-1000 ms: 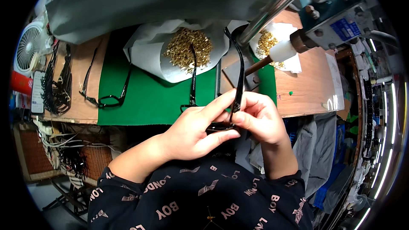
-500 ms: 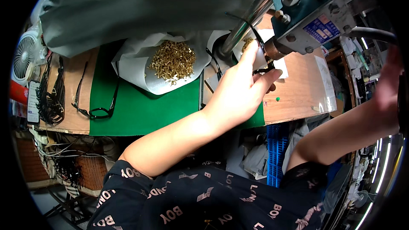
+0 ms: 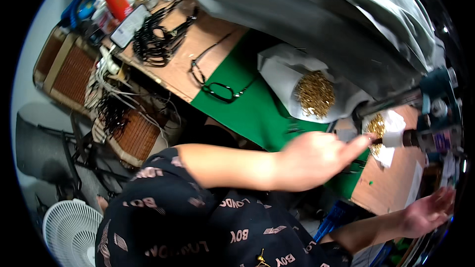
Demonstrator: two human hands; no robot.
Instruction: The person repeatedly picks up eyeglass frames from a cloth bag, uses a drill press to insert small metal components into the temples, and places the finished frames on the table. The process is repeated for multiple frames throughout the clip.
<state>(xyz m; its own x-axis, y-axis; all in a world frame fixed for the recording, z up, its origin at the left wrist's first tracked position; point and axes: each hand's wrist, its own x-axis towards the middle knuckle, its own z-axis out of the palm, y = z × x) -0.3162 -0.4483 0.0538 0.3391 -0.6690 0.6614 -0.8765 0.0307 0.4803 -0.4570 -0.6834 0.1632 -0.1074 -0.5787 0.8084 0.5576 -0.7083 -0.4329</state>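
Observation:
My left hand (image 3: 316,157) stretches to the right across the green mat (image 3: 247,111). Its index finger points at a small heap of gold-coloured parts (image 3: 378,126) lying on white paper beside a blue-green bench machine (image 3: 436,118). The hand is blurred, so I cannot make out whether anything is in it. Low at the right edge, my right hand (image 3: 429,210) is held away from the bench, palm up, fingers spread and empty. A bigger heap of gold parts (image 3: 315,94) rests on a white sheet on the mat.
One black spectacle frame (image 3: 217,88) lies at the mat's left edge on the wooden bench. A bundle of black frames (image 3: 157,42), a phone (image 3: 129,25) and a red can (image 3: 116,0) sit further left. Grey cloth (image 3: 321,20) hangs over the back. A white fan (image 3: 69,232) stands on the floor.
My view has swung and tilted left. The left hand dropped from the machine's head toward the small gold heap. The right hand sank to the lower right, and the black frame it held is lost from sight.

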